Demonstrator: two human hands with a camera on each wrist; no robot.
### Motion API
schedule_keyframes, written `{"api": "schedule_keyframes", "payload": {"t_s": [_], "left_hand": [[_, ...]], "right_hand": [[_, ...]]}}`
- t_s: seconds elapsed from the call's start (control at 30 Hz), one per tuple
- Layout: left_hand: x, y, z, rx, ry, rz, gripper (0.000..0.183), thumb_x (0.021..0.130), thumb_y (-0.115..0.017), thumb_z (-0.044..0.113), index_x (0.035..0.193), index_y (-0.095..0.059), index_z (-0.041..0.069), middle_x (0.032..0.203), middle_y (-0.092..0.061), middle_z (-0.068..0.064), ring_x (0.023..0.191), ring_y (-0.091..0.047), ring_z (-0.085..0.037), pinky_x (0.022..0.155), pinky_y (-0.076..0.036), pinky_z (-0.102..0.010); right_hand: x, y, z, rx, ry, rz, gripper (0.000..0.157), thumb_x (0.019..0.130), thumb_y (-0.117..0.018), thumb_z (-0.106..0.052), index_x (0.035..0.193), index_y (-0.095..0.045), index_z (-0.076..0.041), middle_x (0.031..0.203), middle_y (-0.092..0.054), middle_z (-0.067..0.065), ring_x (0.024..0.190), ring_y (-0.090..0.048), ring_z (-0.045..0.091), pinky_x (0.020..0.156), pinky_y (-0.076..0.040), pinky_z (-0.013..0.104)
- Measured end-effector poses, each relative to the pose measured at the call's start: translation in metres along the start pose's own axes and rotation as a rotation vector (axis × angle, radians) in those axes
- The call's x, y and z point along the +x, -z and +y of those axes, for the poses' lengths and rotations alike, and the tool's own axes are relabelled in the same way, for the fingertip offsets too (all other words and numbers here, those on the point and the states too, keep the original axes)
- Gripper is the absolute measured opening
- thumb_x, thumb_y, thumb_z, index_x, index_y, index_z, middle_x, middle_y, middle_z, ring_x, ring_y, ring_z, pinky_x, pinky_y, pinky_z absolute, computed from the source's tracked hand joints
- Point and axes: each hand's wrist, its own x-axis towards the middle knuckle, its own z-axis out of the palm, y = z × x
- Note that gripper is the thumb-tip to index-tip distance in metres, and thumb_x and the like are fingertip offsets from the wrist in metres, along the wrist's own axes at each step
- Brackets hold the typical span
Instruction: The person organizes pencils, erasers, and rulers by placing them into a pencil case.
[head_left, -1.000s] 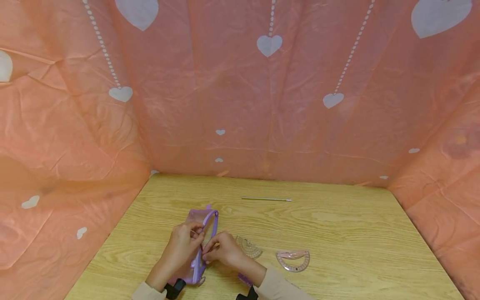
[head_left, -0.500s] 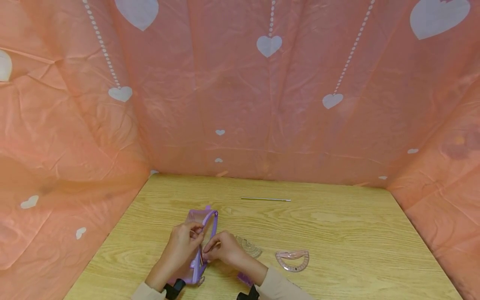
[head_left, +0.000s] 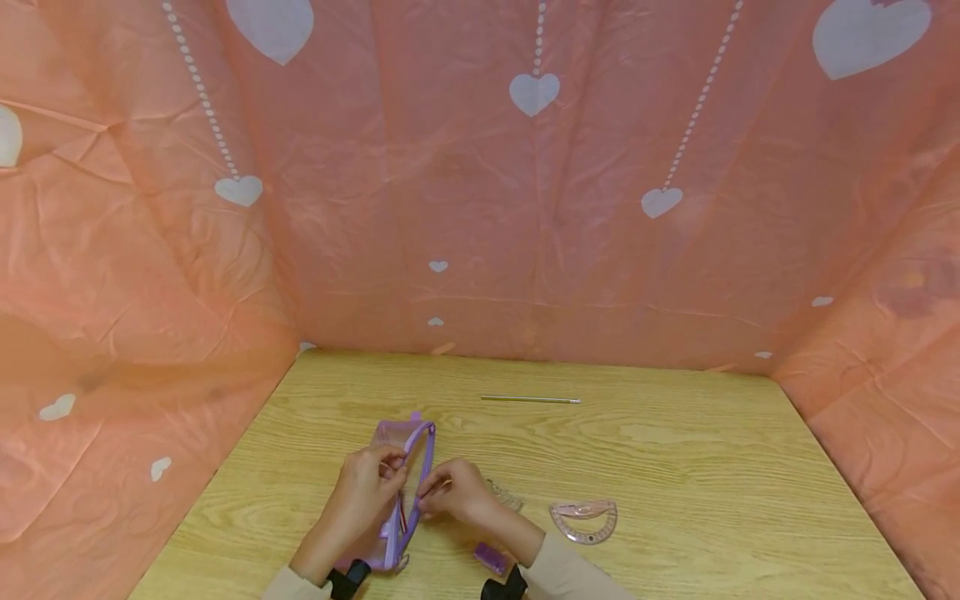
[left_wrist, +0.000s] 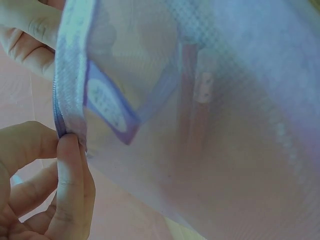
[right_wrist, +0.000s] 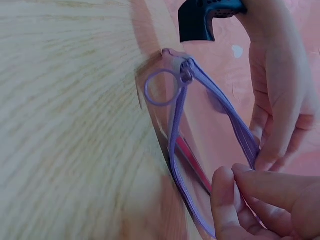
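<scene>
A translucent purple zip pencil case (head_left: pixel 386 432) stands unzipped on the left of the table, its mouth gaping. My left hand (head_left: pixel 367 483) pinches one zipper edge between thumb and fingers. Thumb and index of my right hand (head_left: pixel 459 493) are close together, their tips right at the opposite zipper edge; I cannot tell whether they grip it. Inside the case lies a red pencil (right_wrist: pixel 190 157). Through the mesh in the left wrist view show two slim reddish pencils (left_wrist: pixel 202 95) and a purple item with a white oval label (left_wrist: pixel 107 102). A purple ring (right_wrist: pixel 162 87) hangs at the zipper's end.
A clear protractor (head_left: pixel 506 496) lies partly behind the right hand, with a pinkish protractor (head_left: pixel 585 522) farther right. By the right wrist is a small purple block-like item (head_left: pixel 491 557). A thin pencil (head_left: pixel 531 399) lies toward the back. Pink heart-print sheeting (head_left: pixel 532 208) surrounds the wooden table (head_left: pixel 675 450).
My right hand has drawn back a little to the right from the case's mouth, uncovering the red pencil inside and the purple block near the wrist. The left hand keeps its pinch.
</scene>
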Motion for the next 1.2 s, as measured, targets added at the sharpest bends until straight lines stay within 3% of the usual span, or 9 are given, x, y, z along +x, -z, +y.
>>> {"api": "schedule_keyframes", "payload": {"t_s": [0.27,0.43,0.63,1.2], "left_hand": [[-0.001,0.001,0.001,-0.001,0.002,-0.003,0.015,0.078,-0.072,-0.012,0.090,-0.072,-0.004,0.074,-0.066,0.000,0.065,-0.063,-0.010,0.058,-0.054,-0.019],[0.000,0.000,0.002,0.002,-0.004,0.003,0.015,0.077,-0.072,-0.013,0.090,-0.072,-0.005,0.074,-0.066,0.000,0.065,-0.063,-0.011,0.057,-0.054,-0.019],[0.000,-0.001,0.001,-0.007,0.010,-0.004,0.015,0.078,-0.072,-0.012,0.091,-0.073,-0.004,0.074,-0.066,0.001,0.065,-0.063,-0.009,0.057,-0.054,-0.019],[-0.003,-0.001,0.001,-0.043,0.020,-0.020,0.016,0.078,-0.070,-0.013,0.092,-0.072,-0.006,0.076,-0.065,0.000,0.066,-0.063,-0.008,0.059,-0.054,-0.017]], "right_hand": [[0.001,0.012,0.000,0.001,0.039,0.002,0.007,0.081,-0.068,0.017,0.089,-0.067,0.018,0.078,-0.068,0.023,0.071,-0.067,0.050,0.060,-0.060,0.032],[0.001,0.017,0.001,-0.002,0.061,0.022,0.009,0.082,-0.068,0.017,0.090,-0.066,0.019,0.079,-0.067,0.030,0.072,-0.065,0.055,0.061,-0.061,0.042],[-0.001,0.028,-0.001,-0.020,0.069,0.029,0.011,0.083,-0.068,0.015,0.093,-0.066,0.020,0.079,-0.068,0.026,0.073,-0.065,0.054,0.065,-0.058,0.055],[-0.005,0.052,0.000,0.015,0.060,0.057,0.014,0.086,-0.064,0.014,0.097,-0.062,0.024,0.082,-0.067,0.027,0.076,-0.067,0.050,0.068,-0.061,0.047]]}}
